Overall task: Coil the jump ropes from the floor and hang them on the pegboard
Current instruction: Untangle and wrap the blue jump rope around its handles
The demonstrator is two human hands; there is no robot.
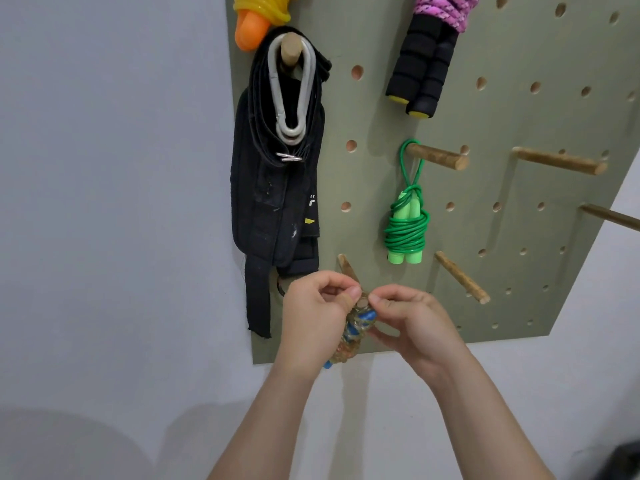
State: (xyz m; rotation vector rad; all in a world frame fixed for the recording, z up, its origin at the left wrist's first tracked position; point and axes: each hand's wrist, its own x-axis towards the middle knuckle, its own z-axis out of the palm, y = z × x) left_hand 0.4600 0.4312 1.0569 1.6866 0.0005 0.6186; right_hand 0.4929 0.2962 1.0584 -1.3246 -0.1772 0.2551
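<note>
The person stands close to the pegboard (519, 109), both hands raised to its lower-left corner. The coiled jump rope (356, 329), a clear and orange cord wound around blue handles, sits between the two hands, just below the tip of the lowest peg (348, 271). The left hand (315, 310) has its fingers curled, with thumb and forefinger pinched together at the top of the bundle. The right hand (415, 323) pinches the same spot from the opposite side, and its lower fingers pass beneath the bundle, apparently to carry its weight. Both pinches meet at the peg tip, which suggests a hanging loop is being held open and guided over the end. The loop itself is too fine to make out. Two hands are likely needed because one must spread the loop while the other keeps the windings from slipping. Coiling looks complete, and hanging appears to be the step in hand. For reference, the green jump rope (405, 226) hangs by one loop from the upper peg (436, 157), handles pointing down. Higher up hang a pink rope (446, 8) with black foam handles and a yellow rope (259, 8). A black strap bundle (273, 188) occupies the left column.
</note>
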